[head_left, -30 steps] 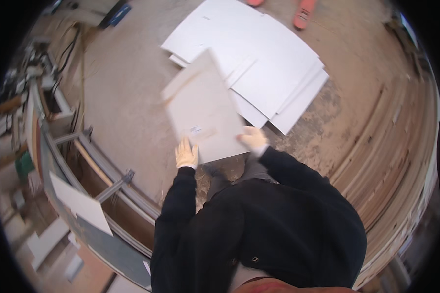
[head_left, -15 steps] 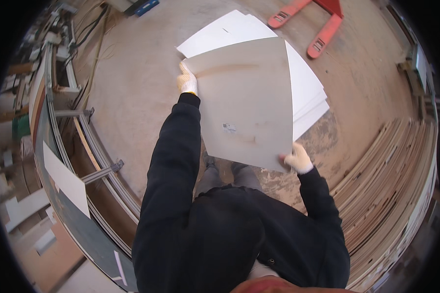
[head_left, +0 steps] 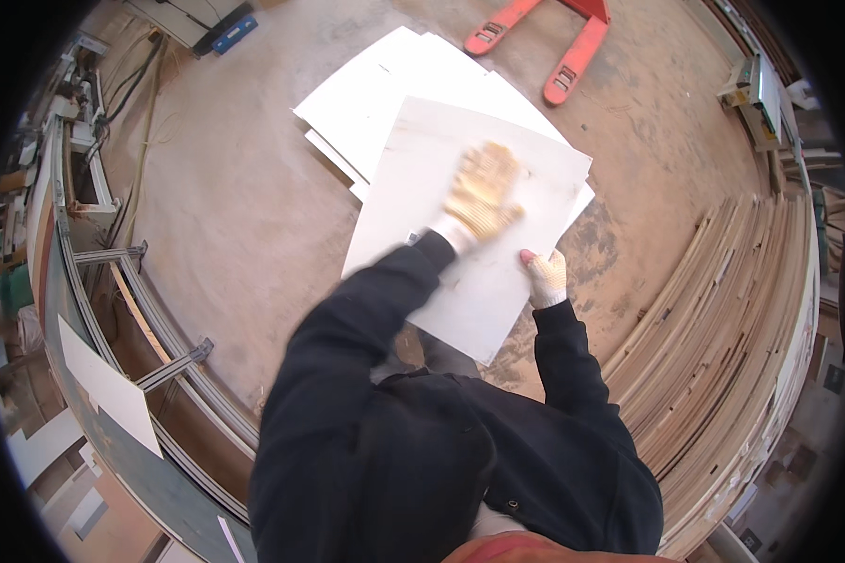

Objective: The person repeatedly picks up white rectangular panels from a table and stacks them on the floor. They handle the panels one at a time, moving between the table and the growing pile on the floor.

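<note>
1. While our right gloved hand [head_left: 547, 274] pinches the pale grey panel [head_left: 483, 272] by its edge, thumb on top, at about 4 o'clock from the panel's middle, our left gloved hand [head_left: 483, 188] lies stretched out over its face, back upward, toward 1 o'clock.
2. Half a second ago our left hand had that panel's far-left edge; now it has let go and moved inward, and the panel has turned clockwise.
3. We judge that this frees the left hand to work on the face, leaving the right to steady the panel.
4. Blur hides whether our left palm actually touches the surface.
5. Our panel sits mid-view, overlapping the stack of white sheets [head_left: 371, 89] toward 12 o'clock; red pallet-truck forks [head_left: 577, 61] lie at 1 o'clock.
</note>
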{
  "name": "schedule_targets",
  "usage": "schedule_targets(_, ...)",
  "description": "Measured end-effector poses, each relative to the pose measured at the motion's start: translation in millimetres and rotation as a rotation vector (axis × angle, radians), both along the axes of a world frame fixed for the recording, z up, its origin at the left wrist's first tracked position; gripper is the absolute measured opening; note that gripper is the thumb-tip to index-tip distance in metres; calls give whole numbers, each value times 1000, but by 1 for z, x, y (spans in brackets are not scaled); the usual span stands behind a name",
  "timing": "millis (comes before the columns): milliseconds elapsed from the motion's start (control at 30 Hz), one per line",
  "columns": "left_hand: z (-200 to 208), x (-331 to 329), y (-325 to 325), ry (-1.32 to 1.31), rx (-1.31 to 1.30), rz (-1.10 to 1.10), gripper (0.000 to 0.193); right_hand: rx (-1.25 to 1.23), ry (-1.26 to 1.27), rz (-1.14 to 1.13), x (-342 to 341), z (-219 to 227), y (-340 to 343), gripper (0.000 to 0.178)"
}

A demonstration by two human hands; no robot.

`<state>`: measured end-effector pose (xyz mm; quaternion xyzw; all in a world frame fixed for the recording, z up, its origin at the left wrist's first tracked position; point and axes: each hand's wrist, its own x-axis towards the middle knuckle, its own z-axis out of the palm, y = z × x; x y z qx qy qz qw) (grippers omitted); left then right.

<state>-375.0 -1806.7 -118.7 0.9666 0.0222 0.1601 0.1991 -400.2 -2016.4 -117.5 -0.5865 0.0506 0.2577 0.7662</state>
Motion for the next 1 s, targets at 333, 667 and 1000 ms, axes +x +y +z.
schedule_targets(333, -119, -153, -73, 374, -243, -559, 65, -259, 240, -406, 18, -115, -89, 29)
schedule_targets(667, -168, -479, 93, 1521, -219, 715, 59, -727, 431, -331, 97, -298, -169, 38)
schedule_targets(1000, -170, -471, 35, 1255, -634, 864, 42, -893, 192, -30, 143, -461, -40, 44)
